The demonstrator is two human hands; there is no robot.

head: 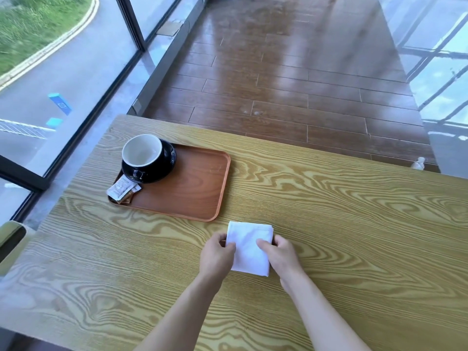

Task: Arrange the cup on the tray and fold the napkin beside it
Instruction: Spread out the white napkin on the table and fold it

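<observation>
A black cup point(141, 154) with a white inside stands on a black saucer point(166, 168) at the far left corner of a brown tray point(197, 188). A white napkin point(249, 243), folded into a small rectangle, lies on the wooden table just in front of the tray's near right corner. My left hand point(217, 255) pinches the napkin's left edge. My right hand point(278, 254) grips its right edge, thumb on top of the cloth.
Small paper sachets point(122, 190) lie on the tray's near left corner beside the saucer. The wooden table point(342, 224) stretches wide to the right. A window wall runs along the left; a green chair back point(11, 239) sits at the left edge.
</observation>
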